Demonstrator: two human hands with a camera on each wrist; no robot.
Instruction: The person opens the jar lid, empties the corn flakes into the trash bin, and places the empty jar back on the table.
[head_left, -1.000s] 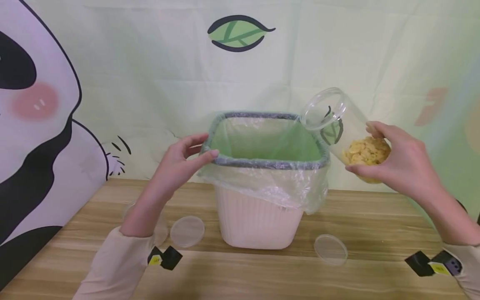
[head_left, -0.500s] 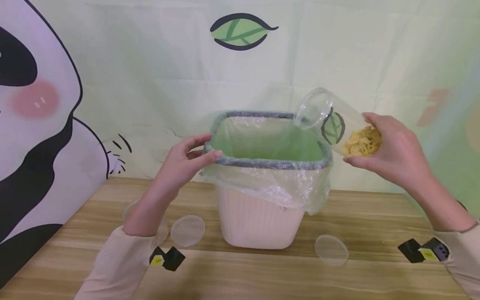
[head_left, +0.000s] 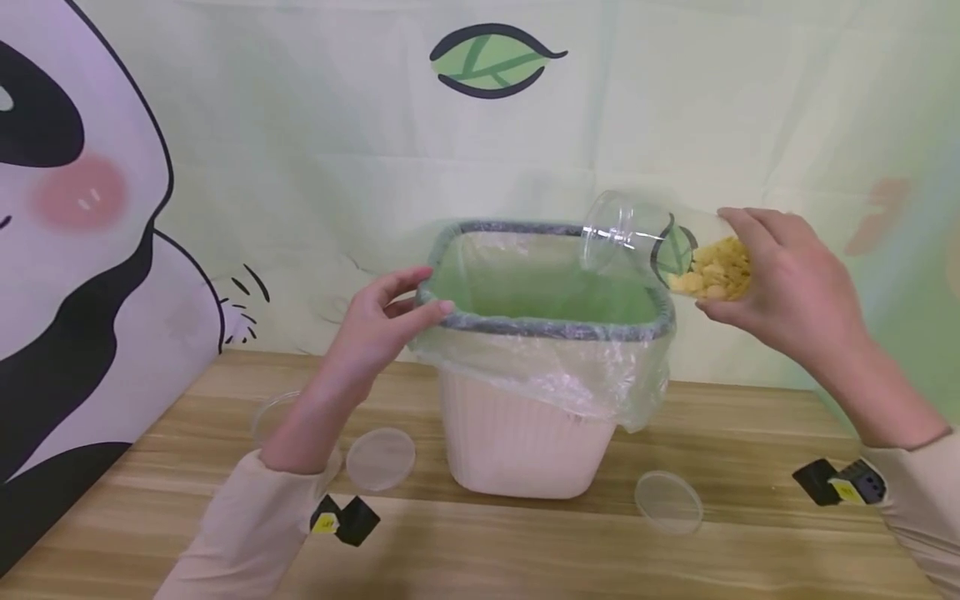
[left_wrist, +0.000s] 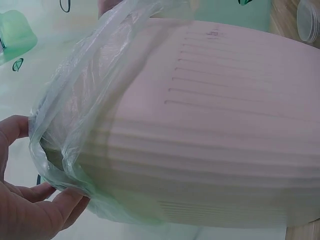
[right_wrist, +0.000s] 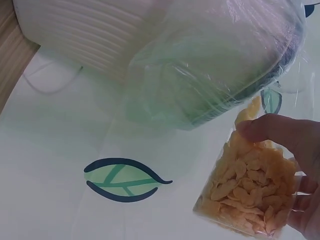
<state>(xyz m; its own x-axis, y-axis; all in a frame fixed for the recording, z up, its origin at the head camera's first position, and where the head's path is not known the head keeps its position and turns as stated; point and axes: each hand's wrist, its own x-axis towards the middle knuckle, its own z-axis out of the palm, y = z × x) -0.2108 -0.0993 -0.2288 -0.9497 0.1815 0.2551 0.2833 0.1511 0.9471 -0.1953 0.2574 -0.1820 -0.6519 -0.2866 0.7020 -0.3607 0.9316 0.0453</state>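
A pale ribbed trash can [head_left: 525, 442] stands on the table, lined with a translucent green bag [head_left: 555, 367] folded over its dark rim. My left hand [head_left: 378, 321] holds the rim at its left corner, thumb on the front edge and fingers at the side. In my right hand [head_left: 798, 287] is a clear plastic jar [head_left: 633, 229], gripped round its base end and tilted almost level. Its uncovered mouth hangs over the right side of the can. Yellow cornflakes [head_left: 716, 271] lie in the base half of the jar; the right wrist view shows the cornflakes [right_wrist: 250, 185] close up.
One clear round lid [head_left: 381, 459] lies left of the can, another clear lid [head_left: 669, 502] to its right. A further clear round thing [head_left: 270, 412] is partly hidden behind the left forearm. A printed cloth backdrop [head_left: 360, 100] hangs behind the wooden table [head_left: 480, 550].
My right hand has tipped the jar from a steep slant to nearly level, bringing its mouth over the can. The cornflakes have slid along the jar's lower side. My left hand stays at the rim.
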